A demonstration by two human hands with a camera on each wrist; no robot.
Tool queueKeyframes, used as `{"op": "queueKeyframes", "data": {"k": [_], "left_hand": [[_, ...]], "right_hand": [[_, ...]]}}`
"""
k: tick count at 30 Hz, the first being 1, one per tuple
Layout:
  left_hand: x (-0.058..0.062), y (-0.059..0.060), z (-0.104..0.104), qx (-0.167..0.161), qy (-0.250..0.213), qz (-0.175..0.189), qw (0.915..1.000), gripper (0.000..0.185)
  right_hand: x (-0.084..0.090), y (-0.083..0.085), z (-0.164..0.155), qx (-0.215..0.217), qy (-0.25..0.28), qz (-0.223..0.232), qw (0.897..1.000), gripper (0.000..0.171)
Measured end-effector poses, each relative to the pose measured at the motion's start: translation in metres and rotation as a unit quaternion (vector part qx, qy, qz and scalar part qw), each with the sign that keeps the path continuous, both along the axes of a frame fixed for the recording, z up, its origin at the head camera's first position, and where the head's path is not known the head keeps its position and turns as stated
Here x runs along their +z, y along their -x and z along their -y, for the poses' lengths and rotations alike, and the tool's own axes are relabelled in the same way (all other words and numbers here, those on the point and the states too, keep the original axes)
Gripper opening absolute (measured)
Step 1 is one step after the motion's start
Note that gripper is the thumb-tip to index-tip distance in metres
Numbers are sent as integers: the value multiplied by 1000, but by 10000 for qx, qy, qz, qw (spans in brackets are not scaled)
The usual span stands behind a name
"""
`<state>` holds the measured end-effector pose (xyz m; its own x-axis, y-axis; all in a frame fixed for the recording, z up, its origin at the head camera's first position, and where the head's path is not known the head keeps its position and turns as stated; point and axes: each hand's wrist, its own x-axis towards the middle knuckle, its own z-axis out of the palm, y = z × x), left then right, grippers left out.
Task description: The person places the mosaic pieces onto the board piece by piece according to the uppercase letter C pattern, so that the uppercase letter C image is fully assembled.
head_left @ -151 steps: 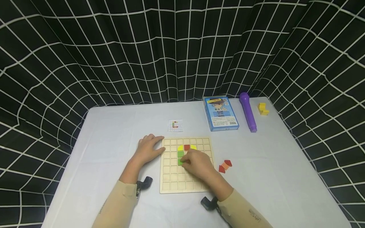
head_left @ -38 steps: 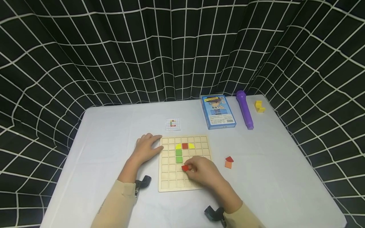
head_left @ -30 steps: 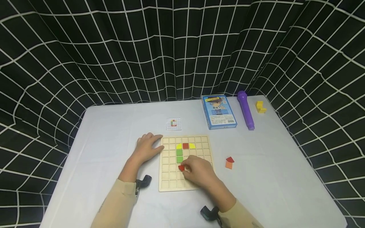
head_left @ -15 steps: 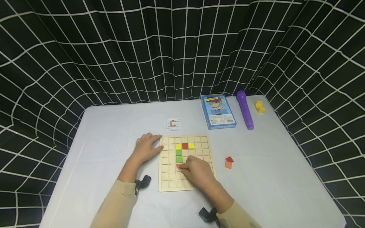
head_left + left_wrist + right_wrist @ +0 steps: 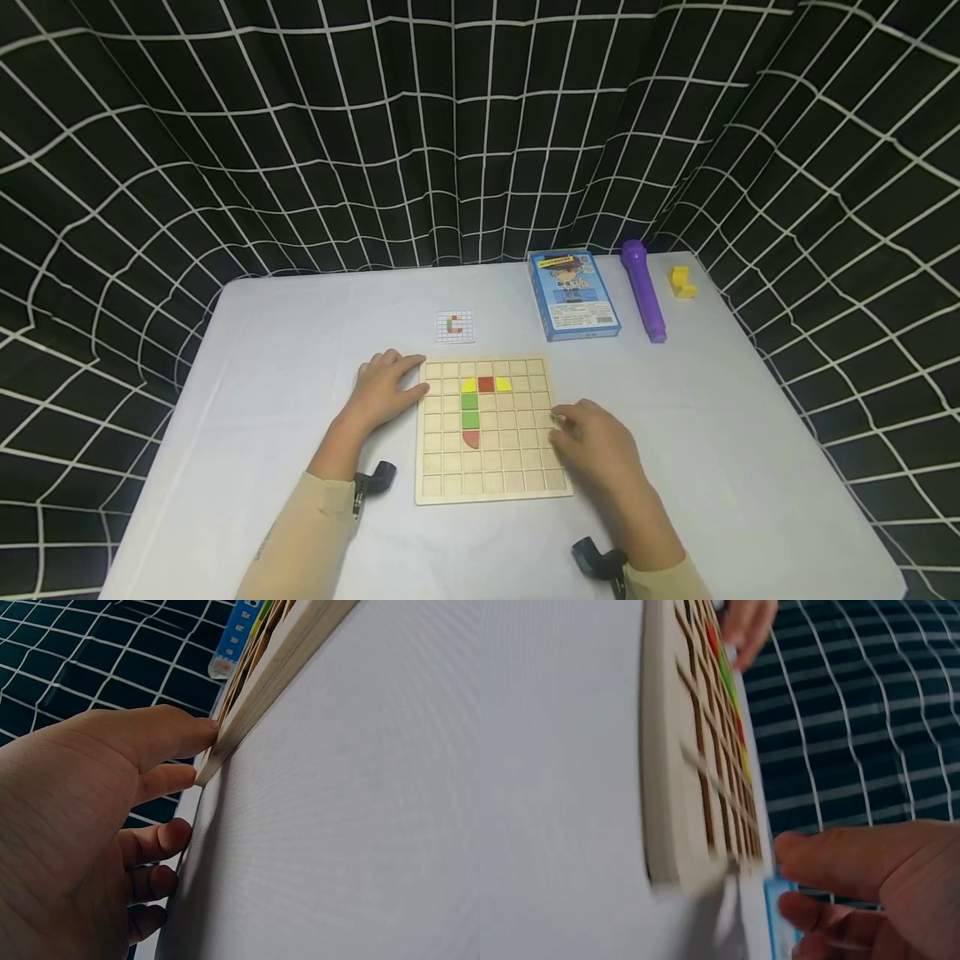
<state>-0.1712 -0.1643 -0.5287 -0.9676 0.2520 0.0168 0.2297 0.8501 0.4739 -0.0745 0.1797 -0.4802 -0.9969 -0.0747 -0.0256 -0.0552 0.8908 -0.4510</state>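
Observation:
A wooden grid board [image 5: 517, 454] lies on the white table. In its cells sit a yellow piece [image 5: 469, 385], a red square [image 5: 486, 384], another yellow piece [image 5: 503, 384], two green squares [image 5: 470, 410] and, under them, a red rounded piece [image 5: 471, 439]. My left hand [image 5: 405, 377] rests flat with its fingertips against the board's left edge [image 5: 247, 697]. At the board's right edge my right hand [image 5: 566, 421] hovers with loosely bent fingers and nothing seen in it. It hides the spot on the table beside the board. The right wrist view is blurred and shows bare fingers [image 5: 832, 859] near the board [image 5: 667, 787].
Behind the board lies a small pattern card [image 5: 455, 326]. At the back right stand a blue box [image 5: 573, 295], a purple torch-like cylinder [image 5: 643, 289] and a yellow block [image 5: 682, 282]. A black curtain with a white grid [image 5: 450, 133] surrounds the table on three sides.
My right hand let go of the red rounded piece in the cell below the green squares and moved right to the board's edge, covering the loose red and orange pieces. The left hand stayed put.

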Motion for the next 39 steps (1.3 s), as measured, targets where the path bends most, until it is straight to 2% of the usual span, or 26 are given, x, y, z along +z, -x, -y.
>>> {"op": "queueKeyframes", "data": {"k": [4,9,16,22,25,30,35,39], "left_hand": [[0,0,0,-12,12,21,10000,57],[-1,0,1,0,-8,14,10000,57],[-1,0,1,7,-35,-1,10000,57],[-1,0,0,28,-6,41,10000,58],[-1,0,0,25,-5,40,10000,58],[0,-1,0,47,7,46,10000,58],[1,-1,0,45,-3,40,10000,59],[1,-1,-1,19,1,37,10000,59]], "right_hand": [[2,-2,-26,-317,-287,253,9988,30],[3,-6,-46,-346,-526,463,9969,26],[-1,-6,-54,-559,-520,642,9950,28],[-2,-6,-51,-478,-391,619,9962,28],[0,-5,-45,-525,-184,726,9958,32],[8,-1,-27,-553,548,829,9935,33],[13,3,-5,-126,1232,661,9901,31],[15,6,14,218,1438,723,9867,28]]}}
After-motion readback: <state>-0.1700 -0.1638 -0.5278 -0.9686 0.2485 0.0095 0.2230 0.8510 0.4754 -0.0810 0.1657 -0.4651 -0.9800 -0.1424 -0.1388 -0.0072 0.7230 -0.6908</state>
